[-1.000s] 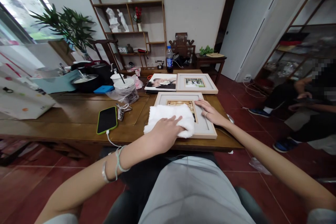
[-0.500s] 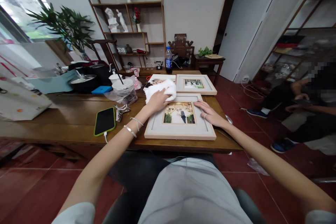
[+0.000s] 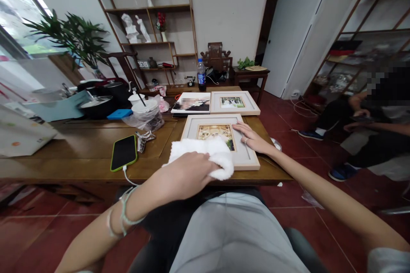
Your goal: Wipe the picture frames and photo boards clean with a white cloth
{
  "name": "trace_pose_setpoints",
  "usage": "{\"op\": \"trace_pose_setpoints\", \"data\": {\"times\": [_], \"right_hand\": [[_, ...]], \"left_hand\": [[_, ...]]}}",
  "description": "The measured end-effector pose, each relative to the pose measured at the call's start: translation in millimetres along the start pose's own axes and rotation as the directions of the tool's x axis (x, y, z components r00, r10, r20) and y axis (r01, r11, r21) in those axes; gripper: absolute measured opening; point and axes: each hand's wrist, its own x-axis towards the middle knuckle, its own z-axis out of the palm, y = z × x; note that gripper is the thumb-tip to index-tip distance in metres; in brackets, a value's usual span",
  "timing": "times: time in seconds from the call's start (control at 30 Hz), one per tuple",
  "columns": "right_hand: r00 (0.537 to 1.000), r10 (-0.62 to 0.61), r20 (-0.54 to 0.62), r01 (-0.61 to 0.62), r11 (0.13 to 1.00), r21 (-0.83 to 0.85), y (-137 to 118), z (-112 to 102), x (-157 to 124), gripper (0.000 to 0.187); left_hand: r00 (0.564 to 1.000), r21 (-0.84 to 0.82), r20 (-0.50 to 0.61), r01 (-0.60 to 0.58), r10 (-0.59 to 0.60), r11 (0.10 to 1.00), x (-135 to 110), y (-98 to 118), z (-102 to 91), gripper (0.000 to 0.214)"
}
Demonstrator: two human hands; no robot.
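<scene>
A light-framed picture frame [image 3: 246, 153] lies flat on the wooden table [image 3: 80, 153] in front of me. My left hand [image 3: 188, 172] presses a white cloth [image 3: 218, 153] onto the frame's near left part, its fingers closed over the cloth. Fingers spread flat, my right hand [image 3: 251, 138] rests on the frame's right border. The cloth hides the lower part of the photo.
Two more framed pictures [image 3: 233, 102] lie further back. A phone with a green case [image 3: 124, 152] and cable sits left of the frame, beside a plastic bag with cups [image 3: 145, 115]. A water bottle [image 3: 201, 75] stands behind. Another person [image 3: 368, 128] sits at right.
My left hand drew the cloth from the frame's far left corner back to its near edge, after going outward before that. My right hand stayed on the frame's right border.
</scene>
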Motion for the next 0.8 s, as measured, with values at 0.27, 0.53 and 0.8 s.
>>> {"op": "trace_pose_setpoints", "data": {"times": [0.27, 0.53, 0.8], "right_hand": [[1.000, 0.011, 0.010, -0.011, 1.000, -0.010, -0.9, 0.6, -0.1, 0.059], [1.000, 0.011, 0.003, -0.011, 1.000, 0.000, 2.0, 1.7, 0.2, 0.056], [1.000, 0.005, -0.007, -0.005, 1.000, 0.001, 6.1, 3.1, 0.4, 0.054]], "left_hand": [[0.997, -0.020, -0.005, 0.075, -0.075, 0.997, 36.5, -33.3, 21.4, 0.031], [0.904, 0.010, -0.336, 0.286, -0.266, 0.958, 112.5, -123.2, 45.4, 0.046], [0.958, 0.098, -0.247, 0.173, -0.145, 0.980, 102.6, -110.7, 40.0, 0.031]]}}
